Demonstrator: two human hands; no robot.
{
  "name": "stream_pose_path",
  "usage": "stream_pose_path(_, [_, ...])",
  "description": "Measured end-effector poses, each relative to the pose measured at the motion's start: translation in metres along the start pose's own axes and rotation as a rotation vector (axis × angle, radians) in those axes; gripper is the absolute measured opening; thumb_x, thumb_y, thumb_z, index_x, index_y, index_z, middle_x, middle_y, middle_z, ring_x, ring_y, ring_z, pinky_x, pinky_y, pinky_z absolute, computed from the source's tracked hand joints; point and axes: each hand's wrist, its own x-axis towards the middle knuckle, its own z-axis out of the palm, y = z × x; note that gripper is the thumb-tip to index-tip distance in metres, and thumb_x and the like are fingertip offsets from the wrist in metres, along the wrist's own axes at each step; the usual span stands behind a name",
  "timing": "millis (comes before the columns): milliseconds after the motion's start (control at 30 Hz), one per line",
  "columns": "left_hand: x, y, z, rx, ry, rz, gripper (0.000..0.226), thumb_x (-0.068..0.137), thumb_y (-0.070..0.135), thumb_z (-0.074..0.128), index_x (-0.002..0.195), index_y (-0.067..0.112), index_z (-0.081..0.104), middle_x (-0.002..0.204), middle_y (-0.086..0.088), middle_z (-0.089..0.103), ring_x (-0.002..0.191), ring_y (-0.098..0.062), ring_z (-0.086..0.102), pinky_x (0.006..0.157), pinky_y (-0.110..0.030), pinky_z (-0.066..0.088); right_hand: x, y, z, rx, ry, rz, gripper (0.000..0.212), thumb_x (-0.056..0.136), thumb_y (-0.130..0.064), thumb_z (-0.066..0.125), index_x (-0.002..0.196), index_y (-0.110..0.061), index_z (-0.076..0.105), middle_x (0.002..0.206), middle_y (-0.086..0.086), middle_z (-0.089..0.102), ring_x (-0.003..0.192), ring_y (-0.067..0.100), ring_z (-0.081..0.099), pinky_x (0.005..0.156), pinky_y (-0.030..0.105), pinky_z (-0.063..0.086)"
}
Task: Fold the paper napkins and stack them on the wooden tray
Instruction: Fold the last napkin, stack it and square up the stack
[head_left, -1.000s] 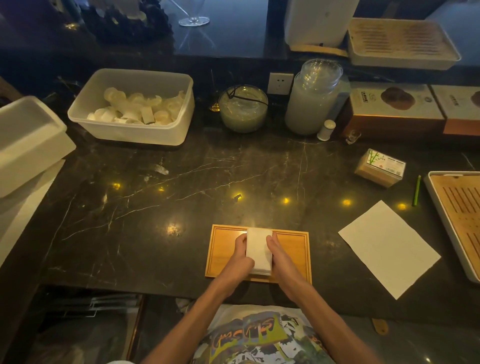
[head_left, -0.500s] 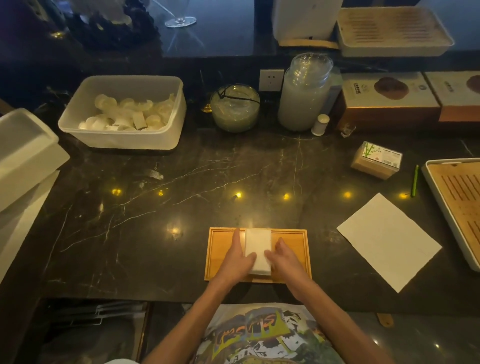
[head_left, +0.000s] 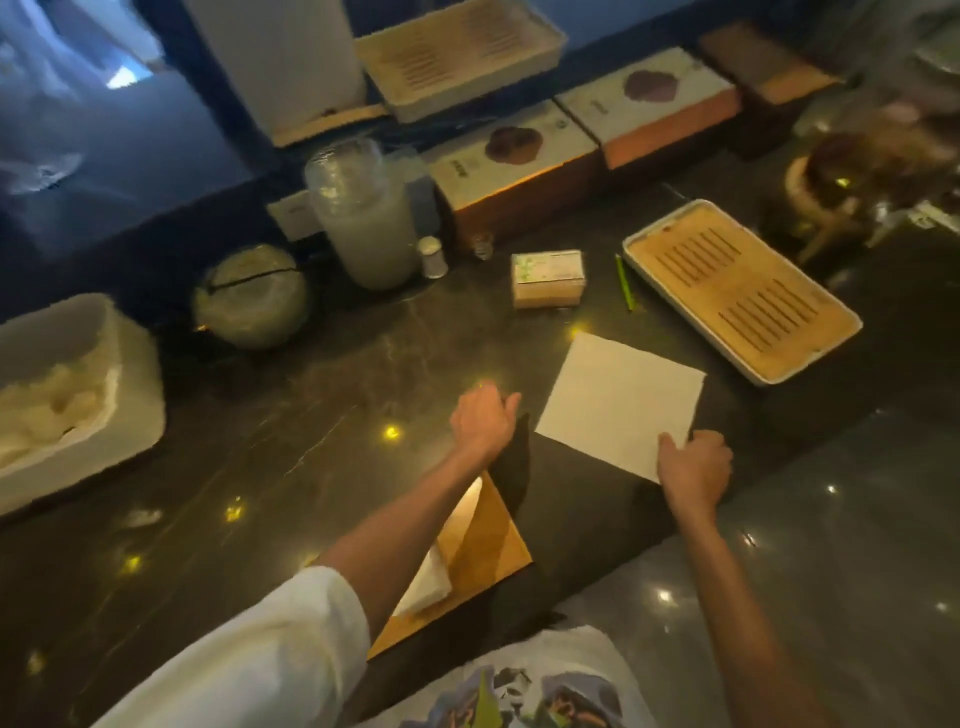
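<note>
The dark marble desk (head_left: 322, 415) carries all items. The rectangular wooden tray (head_left: 483, 540) lies at the near edge of the desk, directly in front of the person, and the left forearm crosses over it. The stack of folded white napkins (head_left: 431, 582) rests on the tray's surface toward its 8 o'clock side; the forearm hides part of the stack. The unfolded white paper napkin (head_left: 618, 402) lies flat on the desk at 1 o'clock from the tray, apart from it, with one corner pointing toward the person. The right hand (head_left: 693, 465) is at that near corner: the thumb lies on top of the paper and the remaining fingers curl at the paper's edge, so the fingers grasp the corner. The left hand (head_left: 480, 423) is above the desk at 9 o'clock from the napkin, just beside its left corner; its fingers bend loosely downward, released, with nothing held. A slatted wooden tray with a white rim (head_left: 743, 291) lies at 2 o'clock from the napkin, near it. A thin green stick (head_left: 624, 283) lies just beside that tray's left edge. A small rectangular paper box (head_left: 548, 280) stands at 11 o'clock from the napkin. A tall clear glass jar (head_left: 366, 218) stands at 10 o'clock from the box. A round lidded glass bowl (head_left: 252, 296) sits at 8 o'clock from the jar. A white plastic tub (head_left: 78, 395) occupies the far left of the desk. Motion blur softens most detail.
</note>
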Motion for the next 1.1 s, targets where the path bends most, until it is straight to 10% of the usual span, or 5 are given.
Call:
stream_pose_path(367, [0.018,0.037,0.079,0.124,-0.195,-0.041,0.032,0.099,0.021,0.049,0.12,0.001,0.062,0.13,-0.019,0.059,0.124,-0.037,0.05,0.104,-0.046,0.045,0.006,0.018,0.017,-0.055,-0.004,0.0,0.014,0.093,-0.02,0.063,0.104,-0.012,0.068,0.126,0.018,0.053,0.118,0.039,0.047,0.1,0.044,0.042])
stream_pose_path(633, [-0.005,0.016,0.019,-1.615,-0.451,-0.34,0.049,0.093,0.06,0.053,0.114,0.017,0.065,0.129,-0.017,0.061,0.123,-0.034,0.056,0.117,-0.047,0.034,-0.041,-0.013,0.01,0.703,-0.4,0.267,0.008,0.095,-0.012,0.065,0.102,-0.011,0.063,0.094,0.007,0.064,0.075,0.016,0.057,0.062,0.03,0.049])
stream_pose_path(767, [-0.032,0.004,0.012,-1.726,-0.648,-0.336,0.077,0.089,0.067,0.045,0.134,0.005,0.056,0.146,-0.024,0.052,0.138,-0.043,0.044,0.12,-0.059,0.025,-0.11,-0.021,0.017,0.721,-0.514,0.17,0.006,0.096,-0.009,0.065,0.101,-0.01,0.062,0.093,0.008,0.068,0.077,0.018,0.067,0.062,0.026,0.056])
stream_pose_path(967, [-0.054,-0.012,-0.02,-1.341,-0.425,-0.151,0.049,0.099,-0.003,0.052,0.145,0.009,0.043,0.142,-0.023,0.053,0.129,-0.045,0.053,0.103,-0.056,0.049,-0.148,-0.01,-0.007,0.329,-0.941,0.079,0.015,0.099,-0.025,0.062,0.1,-0.013,0.071,0.091,0.006,0.08,0.073,0.015,0.075,0.049,0.022,0.05])
stream_pose_path(1100, [-0.078,-0.035,-0.059,-1.28,-0.387,-0.102,0.049,0.098,0.009,0.059,0.142,0.027,0.046,0.136,-0.011,0.058,0.122,-0.035,0.061,0.098,-0.054,0.055,-0.116,-0.008,-0.021,0.404,-0.548,-0.223,0.02,0.097,-0.04,0.059,0.108,-0.028,0.07,0.107,-0.006,0.074,0.083,0.0,0.069,0.064,0.019,0.052])
